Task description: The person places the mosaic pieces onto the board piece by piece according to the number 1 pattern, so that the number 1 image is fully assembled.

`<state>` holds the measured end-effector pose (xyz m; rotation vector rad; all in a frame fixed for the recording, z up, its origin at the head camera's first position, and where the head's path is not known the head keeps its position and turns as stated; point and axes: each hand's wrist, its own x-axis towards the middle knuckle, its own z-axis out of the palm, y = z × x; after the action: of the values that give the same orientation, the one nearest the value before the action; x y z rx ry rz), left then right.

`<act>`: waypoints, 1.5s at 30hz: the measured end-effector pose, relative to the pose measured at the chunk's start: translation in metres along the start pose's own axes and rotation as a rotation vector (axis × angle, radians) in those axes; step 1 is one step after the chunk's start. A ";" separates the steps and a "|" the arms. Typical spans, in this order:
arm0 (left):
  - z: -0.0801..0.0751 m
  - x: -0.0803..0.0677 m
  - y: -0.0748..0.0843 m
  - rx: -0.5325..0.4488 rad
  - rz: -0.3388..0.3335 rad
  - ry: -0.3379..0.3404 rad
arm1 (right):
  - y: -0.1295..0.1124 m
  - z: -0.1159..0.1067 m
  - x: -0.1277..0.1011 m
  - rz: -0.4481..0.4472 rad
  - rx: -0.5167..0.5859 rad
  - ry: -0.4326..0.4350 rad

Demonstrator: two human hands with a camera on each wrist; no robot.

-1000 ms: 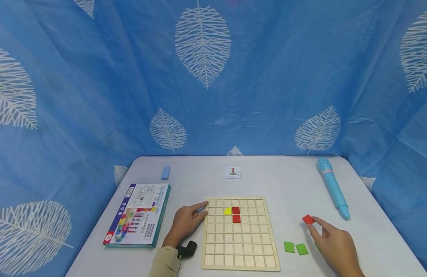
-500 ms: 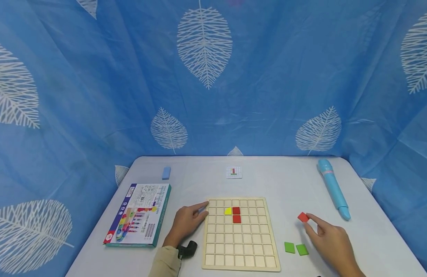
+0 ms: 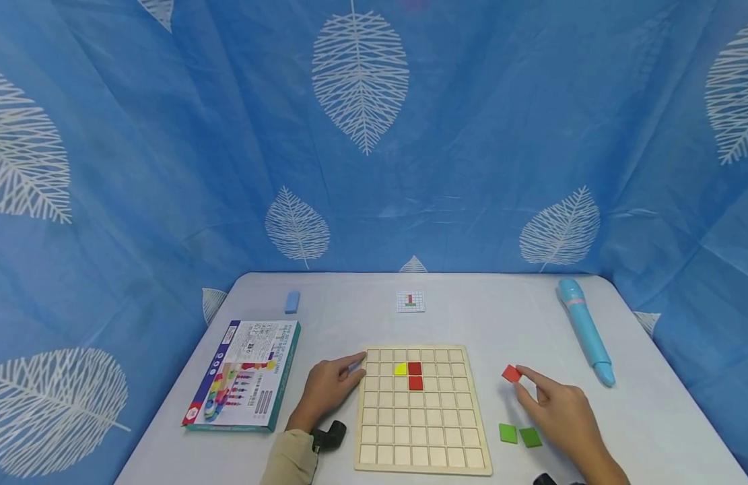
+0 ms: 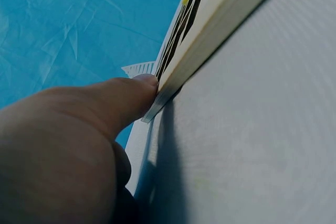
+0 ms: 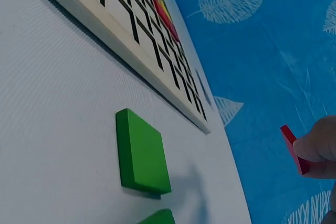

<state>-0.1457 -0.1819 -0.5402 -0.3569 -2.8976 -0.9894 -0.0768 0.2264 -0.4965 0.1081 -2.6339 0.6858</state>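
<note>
My right hand [image 3: 561, 411] pinches a red square tile [image 3: 511, 373] between thumb and fingertips, held above the table to the right of the board. The wooden grid board [image 3: 392, 458] lies flat, with a yellow piece [image 3: 400, 369] rounded at one corner and two red tiles [image 3: 415, 383] set in its upper cells. My left hand [image 3: 328, 391] touches the board's upper left edge; in the left wrist view a fingertip [image 4: 147, 80] rests against that edge. Two green square tiles [image 3: 508, 433] lie on the table below the held tile; one shows large in the right wrist view.
A small pattern card [image 3: 411, 301] lies behind the board. To the left is a flat printed box [image 3: 243, 377], with a light blue block [image 3: 292, 302] behind it. A turquoise microphone-shaped object [image 3: 586, 333] lies at the right. Blue leaf-patterned cloth [image 3: 440, 135] surrounds the table.
My right hand has moved left toward the board, carrying the red tile, and uncovers more of the table near the green tiles. My left hand stays at the board's edge.
</note>
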 end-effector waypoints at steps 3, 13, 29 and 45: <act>0.000 0.000 0.000 0.002 -0.003 -0.002 | -0.005 0.002 0.002 -0.006 0.011 -0.027; -0.001 0.000 0.001 0.006 -0.006 -0.006 | -0.025 0.009 0.009 -0.081 0.088 -0.059; 0.001 0.001 -0.001 -0.005 0.016 0.009 | -0.047 0.025 0.013 -0.187 0.232 -0.104; 0.000 0.000 0.000 0.002 0.003 -0.004 | -0.065 0.042 0.012 -0.234 0.423 -0.191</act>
<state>-0.1457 -0.1817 -0.5399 -0.3636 -2.9001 -0.9858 -0.0924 0.1492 -0.4957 0.6201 -2.5479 1.1853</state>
